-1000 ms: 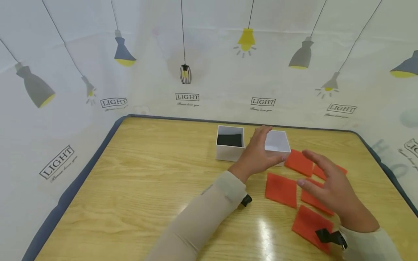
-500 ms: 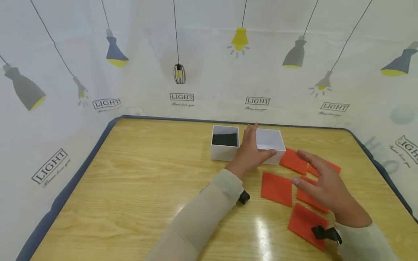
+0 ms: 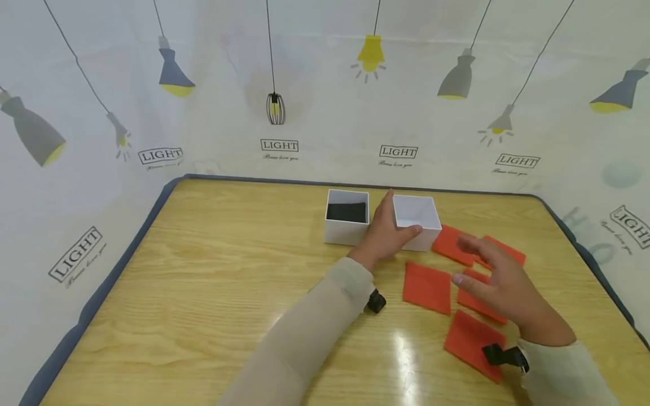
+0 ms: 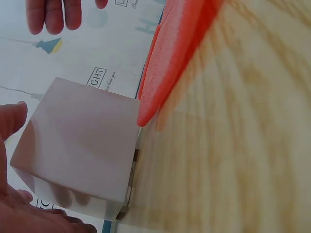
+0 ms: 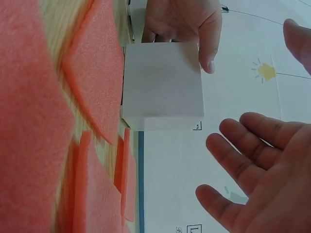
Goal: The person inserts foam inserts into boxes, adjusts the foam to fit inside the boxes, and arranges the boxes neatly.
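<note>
My left hand [image 3: 383, 228] is at the left side of an open white box [image 3: 417, 214]. Its fingers stretch along that side, and its thumb lies across the front rim. In the left wrist view these fingers run beside the box wall [image 4: 82, 141], close to it. My right hand [image 3: 500, 287] hovers over several red foam squares [image 3: 427, 286], fingers spread and holding nothing. Its palm [image 5: 282, 189] faces the box in the right wrist view. A second white box [image 3: 347, 232] stands to the left, with dark square pieces [image 3: 346, 212] inside.
The wooden table [image 3: 203, 270] has a blue edge [image 3: 264, 181] at the back. Behind it hangs a pale sheet [image 3: 325, 113] printed with lamps. A black wrist strap [image 3: 505, 356] overlaps the nearest red square [image 3: 474, 341].
My left hand has lowered between the two boxes, its fingers now down along the right box's left side. My right hand stays nearly in place over the squares. The head view has shifted slightly.
</note>
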Available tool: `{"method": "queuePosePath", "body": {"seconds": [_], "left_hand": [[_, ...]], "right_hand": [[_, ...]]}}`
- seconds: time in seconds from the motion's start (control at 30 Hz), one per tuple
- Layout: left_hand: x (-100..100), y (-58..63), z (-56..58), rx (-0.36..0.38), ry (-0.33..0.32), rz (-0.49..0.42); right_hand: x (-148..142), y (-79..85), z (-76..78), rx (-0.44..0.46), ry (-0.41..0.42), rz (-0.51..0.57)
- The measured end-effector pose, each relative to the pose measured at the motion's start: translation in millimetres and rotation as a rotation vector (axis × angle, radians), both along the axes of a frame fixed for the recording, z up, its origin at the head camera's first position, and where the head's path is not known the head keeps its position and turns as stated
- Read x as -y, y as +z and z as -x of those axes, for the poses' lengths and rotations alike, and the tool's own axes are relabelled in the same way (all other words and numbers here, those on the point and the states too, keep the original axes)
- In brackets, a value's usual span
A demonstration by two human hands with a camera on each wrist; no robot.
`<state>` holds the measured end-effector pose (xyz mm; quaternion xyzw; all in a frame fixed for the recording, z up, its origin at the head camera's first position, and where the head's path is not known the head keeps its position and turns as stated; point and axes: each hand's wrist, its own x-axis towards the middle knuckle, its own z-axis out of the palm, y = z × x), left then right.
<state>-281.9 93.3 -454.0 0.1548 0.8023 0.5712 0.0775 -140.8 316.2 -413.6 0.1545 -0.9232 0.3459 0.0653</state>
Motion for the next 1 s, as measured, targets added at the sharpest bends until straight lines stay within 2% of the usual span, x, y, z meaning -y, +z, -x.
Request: {"method": "queuePosePath", "body": {"seconds": [0.17,0.4,0.57,0.7,1.0], "left_hand": [[-2,0.6,2.2,0.035,0.000,-0.003],[-5,2.5,5.3,0.057,0.009,-0.040],[-6,3.4,4.2,0.120,0.056,-0.071],[-7,4.4,3.0,0.136,0.088,-0.090],[-9,-1.7,6.8,0.125,0.048,-0.146]], "right_hand": [[-3,0.7,0.1,0.037,0.014,-0.006],[-8,5.2,-3.2,0.046,-0.034,-0.011],[-13,3.1,-7.3,0.029,-0.053,0.030],[-17,-0.1,-10.5,0.001,-0.066,0.068],[-24,-6.8,-14.1,-0.015,-0.089,0.093]]}}
